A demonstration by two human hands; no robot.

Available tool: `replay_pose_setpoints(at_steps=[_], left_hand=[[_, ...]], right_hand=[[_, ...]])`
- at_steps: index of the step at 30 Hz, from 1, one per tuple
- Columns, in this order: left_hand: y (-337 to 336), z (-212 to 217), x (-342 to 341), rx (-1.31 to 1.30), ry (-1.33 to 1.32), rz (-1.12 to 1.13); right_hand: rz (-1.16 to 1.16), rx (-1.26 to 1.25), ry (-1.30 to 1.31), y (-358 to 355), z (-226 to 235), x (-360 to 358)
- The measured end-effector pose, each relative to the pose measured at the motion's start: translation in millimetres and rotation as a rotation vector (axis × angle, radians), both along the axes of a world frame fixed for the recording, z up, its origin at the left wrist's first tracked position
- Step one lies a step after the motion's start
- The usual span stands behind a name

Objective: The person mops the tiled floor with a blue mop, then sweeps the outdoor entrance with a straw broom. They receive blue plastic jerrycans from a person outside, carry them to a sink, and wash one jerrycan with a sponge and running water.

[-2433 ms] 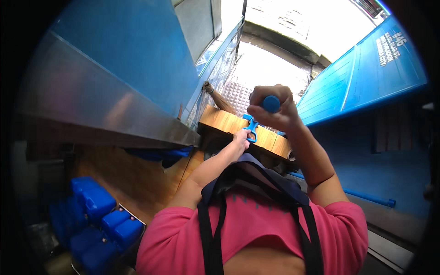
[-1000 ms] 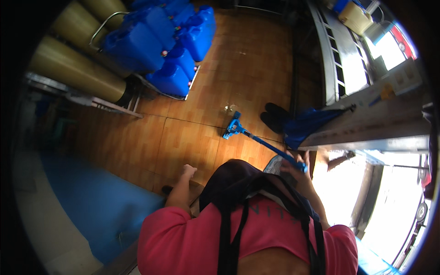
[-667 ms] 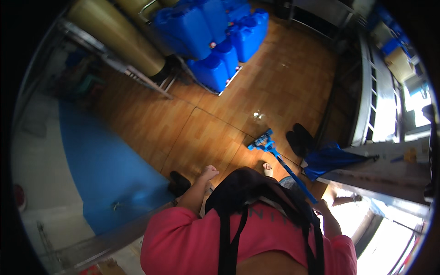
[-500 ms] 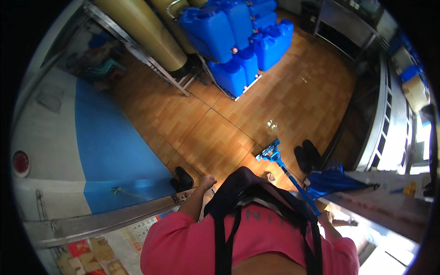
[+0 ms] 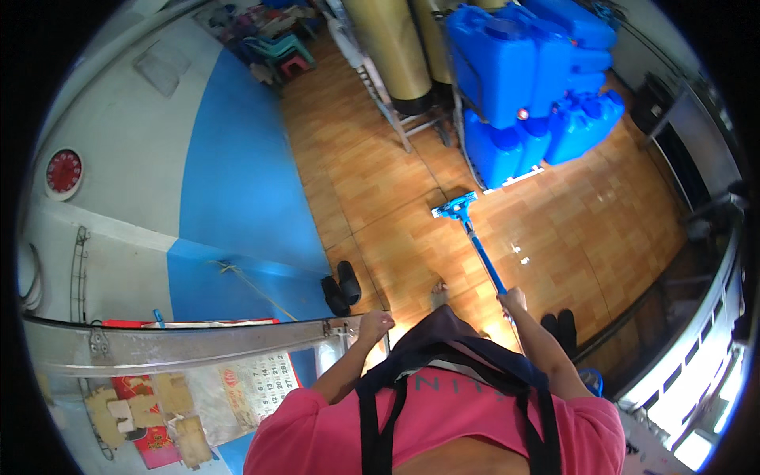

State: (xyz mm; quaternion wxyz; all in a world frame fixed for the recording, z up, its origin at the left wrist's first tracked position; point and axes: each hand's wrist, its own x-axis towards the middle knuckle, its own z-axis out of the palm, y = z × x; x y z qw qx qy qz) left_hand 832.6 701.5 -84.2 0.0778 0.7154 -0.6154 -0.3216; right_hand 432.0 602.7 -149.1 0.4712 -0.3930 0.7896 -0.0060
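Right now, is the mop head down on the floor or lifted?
Down: the mop head lies flat on the wooden floor.

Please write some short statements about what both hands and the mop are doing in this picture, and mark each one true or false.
1. The right hand holds the blue mop handle. True.
2. The mop head rests on the wooden floor. True.
3. The left hand also holds the mop handle. False: it is a closed fist near the end of a metal rail, away from the mop.
4. The blue jerrycans lie scattered across the floor. False: they stand stacked together beyond the mop head.
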Motion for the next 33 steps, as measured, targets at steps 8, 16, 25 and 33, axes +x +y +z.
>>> replay_pose_setpoints(at_steps=[8, 16, 25, 33], left_hand=[[-74.3, 27.9, 35.9, -0.097, 0.277, 0.130], [-100.9, 23.9, 49.2, -0.099, 0.273, 0.204], [-78.8, -9.0, 42.7, 0.007, 0.375, 0.207], [-28.3, -20.5, 11.7, 0.141, 0.223, -0.008]], right_hand=[[-0.028, -0.106, -0.015, -245.5, -11.9, 121.2], [0.137, -0.222, -0.094, -358.3, -39.1, 201.5], [-0.020, 0.078, 0.040, -138.5, -47.5, 24.6], [-0.035, 0.187, 0.107, 226.5, 31.0, -132.4]])
